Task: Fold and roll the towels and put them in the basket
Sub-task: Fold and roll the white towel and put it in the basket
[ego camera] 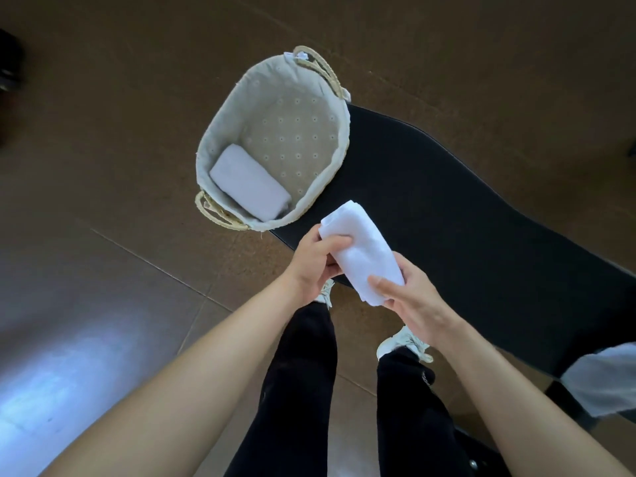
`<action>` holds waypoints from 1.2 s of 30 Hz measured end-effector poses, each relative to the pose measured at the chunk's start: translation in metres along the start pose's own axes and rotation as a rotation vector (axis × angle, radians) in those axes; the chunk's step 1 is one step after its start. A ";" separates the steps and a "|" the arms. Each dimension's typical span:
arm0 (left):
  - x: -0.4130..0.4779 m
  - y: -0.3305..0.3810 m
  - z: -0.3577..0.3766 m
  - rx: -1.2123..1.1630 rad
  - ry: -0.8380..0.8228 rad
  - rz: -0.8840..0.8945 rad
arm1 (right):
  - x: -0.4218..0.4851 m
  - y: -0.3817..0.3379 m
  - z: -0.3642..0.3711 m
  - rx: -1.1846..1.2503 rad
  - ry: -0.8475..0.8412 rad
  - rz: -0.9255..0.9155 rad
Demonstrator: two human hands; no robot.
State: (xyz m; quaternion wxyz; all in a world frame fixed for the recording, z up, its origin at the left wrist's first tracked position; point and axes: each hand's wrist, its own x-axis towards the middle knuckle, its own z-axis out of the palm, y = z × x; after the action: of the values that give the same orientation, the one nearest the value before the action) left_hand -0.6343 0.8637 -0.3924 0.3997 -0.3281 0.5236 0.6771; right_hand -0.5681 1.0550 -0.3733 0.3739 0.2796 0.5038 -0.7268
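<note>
A white rolled towel (361, 246) is held in the air over the near end of a black bench. My left hand (315, 261) grips its left side with the thumb on top. My right hand (411, 304) holds its near end from below and the right. An oval woven basket (339, 160) with a pale cloth lining and two rope handles stands at the bench's far left end. One rolled white towel (249, 182) lies inside it along the near left wall.
The black bench (464, 208) runs from the basket toward the lower right. A pale cloth (605, 380) lies at its right end. My legs in black trousers and white shoes stand on the brown tiled floor (120, 166) below my hands.
</note>
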 end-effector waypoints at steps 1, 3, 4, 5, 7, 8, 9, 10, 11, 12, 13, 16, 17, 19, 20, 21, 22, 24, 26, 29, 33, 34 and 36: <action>-0.006 0.006 -0.004 -0.007 -0.016 0.007 | 0.000 -0.006 0.007 -0.010 -0.013 -0.008; -0.014 0.021 -0.013 -0.010 -0.051 0.035 | 0.002 -0.021 0.018 -0.046 -0.020 -0.025; -0.017 0.029 -0.018 -0.013 -0.062 0.052 | 0.004 -0.030 0.024 -0.062 -0.031 -0.033; -0.019 0.037 -0.024 -0.017 -0.070 0.069 | 0.007 -0.038 0.029 -0.075 -0.043 -0.042; -0.021 0.055 -0.035 -0.022 -0.064 0.099 | 0.015 -0.053 0.038 -0.107 -0.071 -0.060; -0.021 0.064 -0.041 -0.020 -0.052 0.111 | 0.019 -0.061 0.044 -0.124 -0.079 -0.067; -0.020 0.073 -0.047 -0.014 -0.034 0.123 | 0.024 -0.068 0.050 -0.139 -0.085 -0.075; -0.018 0.081 -0.053 -0.002 -0.012 0.139 | 0.029 -0.074 0.056 -0.157 -0.085 -0.083; -0.016 0.089 -0.059 0.007 0.014 0.150 | 0.035 -0.080 0.062 -0.180 -0.079 -0.091; -0.014 0.097 -0.065 0.009 0.041 0.159 | 0.041 -0.087 0.069 -0.216 -0.068 -0.101; -0.012 0.106 -0.069 0.007 0.071 0.165 | 0.049 -0.092 0.075 -0.262 -0.052 -0.117; -0.002 0.133 -0.080 0.007 0.141 0.197 | 0.072 -0.110 0.091 -0.441 0.001 -0.190; 0.004 0.142 -0.083 0.023 0.159 0.219 | 0.082 -0.115 0.095 -0.507 0.018 -0.212; 0.017 0.159 -0.089 0.060 0.201 0.265 | 0.098 -0.128 0.103 -0.627 0.042 -0.245; 0.025 0.165 -0.092 0.080 0.233 0.280 | 0.107 -0.134 0.107 -0.679 0.050 -0.261; 0.033 0.170 -0.095 0.106 0.267 0.291 | 0.115 -0.139 0.111 -0.728 0.054 -0.277; 0.040 0.173 -0.099 0.134 0.305 0.289 | 0.123 -0.144 0.115 -0.780 0.057 -0.288; 0.053 0.176 -0.107 0.204 0.369 0.251 | 0.141 -0.149 0.121 -0.907 0.074 -0.277; 0.062 0.175 -0.112 0.342 0.442 0.209 | 0.158 -0.149 0.124 -1.036 0.087 -0.194; 0.074 0.172 -0.113 0.561 0.540 0.167 | 0.181 -0.146 0.126 -1.125 0.087 -0.060; 0.085 0.169 -0.113 0.777 0.555 0.183 | 0.199 -0.149 0.130 -1.215 0.086 0.018; 0.085 0.168 -0.115 0.837 0.546 0.196 | 0.203 -0.150 0.131 -1.257 0.073 0.041; 0.085 0.164 -0.118 0.983 0.538 0.240 | 0.209 -0.150 0.132 -1.356 0.036 0.092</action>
State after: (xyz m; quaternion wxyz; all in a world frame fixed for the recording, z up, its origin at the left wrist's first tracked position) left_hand -0.8156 0.7439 -0.4207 0.2781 -0.2027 0.8939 0.2873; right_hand -0.8138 0.9079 -0.4135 0.4886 0.0166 0.8418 -0.2288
